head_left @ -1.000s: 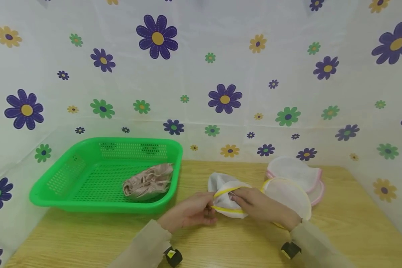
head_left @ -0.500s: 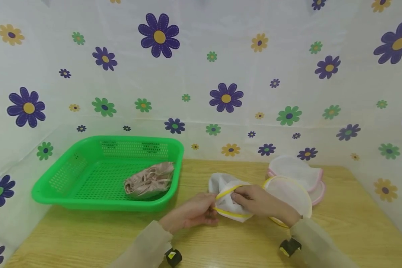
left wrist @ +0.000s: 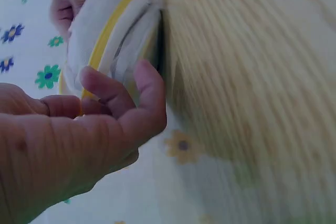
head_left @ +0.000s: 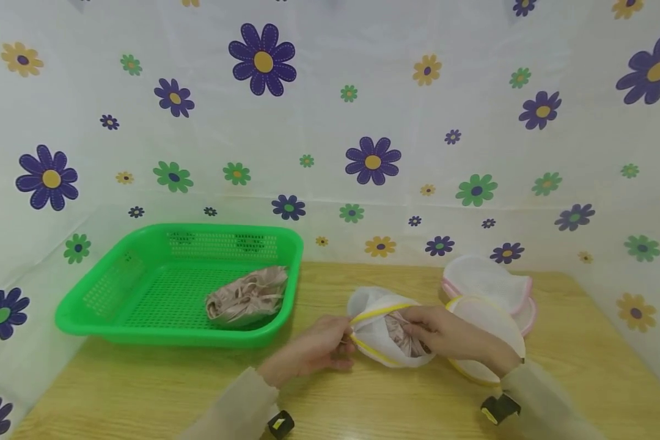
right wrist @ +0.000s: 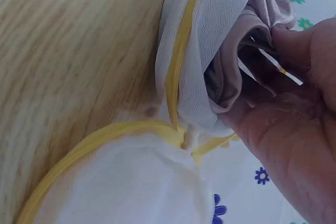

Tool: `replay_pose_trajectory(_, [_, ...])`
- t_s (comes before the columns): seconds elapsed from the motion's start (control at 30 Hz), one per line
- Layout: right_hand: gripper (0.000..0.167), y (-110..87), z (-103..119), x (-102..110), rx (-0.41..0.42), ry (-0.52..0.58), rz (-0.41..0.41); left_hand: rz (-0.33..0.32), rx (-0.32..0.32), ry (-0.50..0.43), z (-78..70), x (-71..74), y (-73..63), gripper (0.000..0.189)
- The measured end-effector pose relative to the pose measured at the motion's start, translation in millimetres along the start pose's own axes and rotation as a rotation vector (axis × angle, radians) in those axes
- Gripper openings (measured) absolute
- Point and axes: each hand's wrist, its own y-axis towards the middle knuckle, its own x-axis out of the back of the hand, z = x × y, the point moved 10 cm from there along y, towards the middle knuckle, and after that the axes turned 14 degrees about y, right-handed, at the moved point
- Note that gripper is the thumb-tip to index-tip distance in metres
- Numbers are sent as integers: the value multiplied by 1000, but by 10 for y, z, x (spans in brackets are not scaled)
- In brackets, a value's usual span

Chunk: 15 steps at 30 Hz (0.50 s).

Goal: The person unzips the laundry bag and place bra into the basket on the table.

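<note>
A white mesh laundry bag (head_left: 376, 333) with yellow zip edging lies on the table in the head view, its mouth gaping to the right. My left hand (head_left: 320, 347) pinches the yellow edge at the bag's left end, thumb against fingers. At the mouth, my right hand (head_left: 453, 335) grips a dusty-pink satin cloth (head_left: 403, 336), bunched and partly inside the bag. The right wrist view shows thumb and fingers around the cloth's folds (right wrist: 231, 72); its inner part is hidden by the mesh. What garment it is, I cannot tell.
To the left stands a green perforated plastic basket (head_left: 181, 338) with a rolled dusty-pink satin bundle (head_left: 247, 296) inside. A yellow-edged mesh bag (head_left: 486, 330) lies under my right forearm, overlapping pink-edged mesh bags (head_left: 486, 281). A flower-print sheet (head_left: 308, 122) hangs behind the table.
My right hand has drawn back to the right, and the pink cloth now shows at the bag's mouth. The mouth has widened rightward. My left hand keeps its pinch.
</note>
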Motion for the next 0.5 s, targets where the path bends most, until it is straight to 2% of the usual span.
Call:
replay_pose_trajectory(0.1, [16, -23, 112, -55, 89, -81, 7, -112, -80, 220, -134, 51, -36, 25])
replay_pose_trajectory(0.23, [13, -52, 307, -81, 207, -270, -87, -260, -209, 458, -375, 101, -84, 44])
replay_pose_trajectory(0.3, [15, -70, 393, -66, 218, -318, -154, -294, -262, 498, -460, 104, -86, 44])
replay_pose_trajectory(0.37, [17, -82, 458, -51, 204, -333, -210, -306, -288, 513, -500, 106, -72, 42])
replay_pose_trajectory(0.5, [14, -56, 510, -75, 151, -349, -253, -299, -265, 517, -475, 115, -18, 39])
